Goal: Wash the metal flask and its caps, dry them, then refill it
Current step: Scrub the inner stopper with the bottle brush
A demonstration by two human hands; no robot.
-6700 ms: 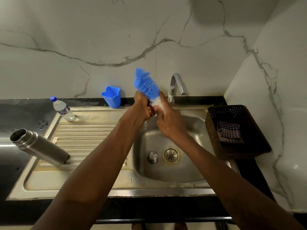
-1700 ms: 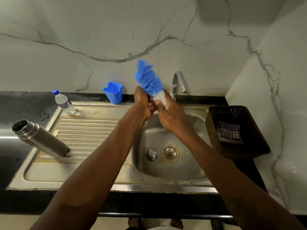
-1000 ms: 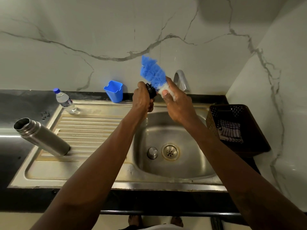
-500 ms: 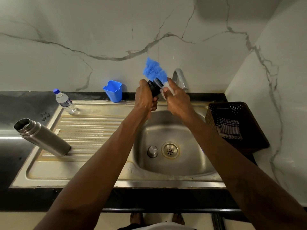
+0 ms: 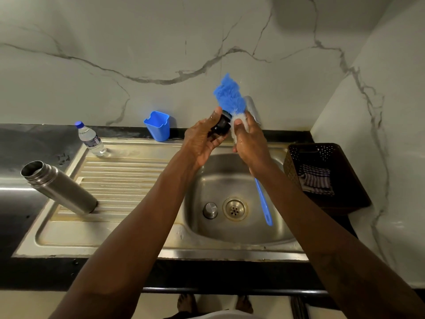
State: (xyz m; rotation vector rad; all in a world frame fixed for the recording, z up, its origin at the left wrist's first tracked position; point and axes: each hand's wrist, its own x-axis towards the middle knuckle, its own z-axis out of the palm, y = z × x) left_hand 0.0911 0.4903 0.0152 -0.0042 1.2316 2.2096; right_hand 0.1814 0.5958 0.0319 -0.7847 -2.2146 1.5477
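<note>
Along a dark tabletop [image 5: 23, 139] set against a white, grey-veined marble wall [image 5: 115, 42] lies a steel sink [image 5: 138, 247] with a ribbed drainboard on its left. The metal flask [image 5: 59, 188] rests tilted at the drainboard's left edge, base on the ribs and uncapped mouth raised over the tabletop. A small plastic water bottle [image 5: 90, 139] and a blue plastic holder [image 5: 157, 125] stand at the back. A brown perforated basket [image 5: 289, 162] at the right holds a striped cloth [image 5: 316, 181].

Above the basin, the left hand [image 5: 202, 139] curls its fingers round a black cap [image 5: 222, 126]. The right hand [image 5: 251, 143] is wrapped round a blue bottle brush [image 5: 230, 95] just under the bristles, which meet the cap's upper edge.

Most of the tap [image 5: 253, 109] is hidden behind brush and hand. The right wrist covers part of the brush handle. Beside the drain [image 5: 234, 208] sits a round metal piece [image 5: 210, 210]; whether it is a cap or a plug cannot be told.
</note>
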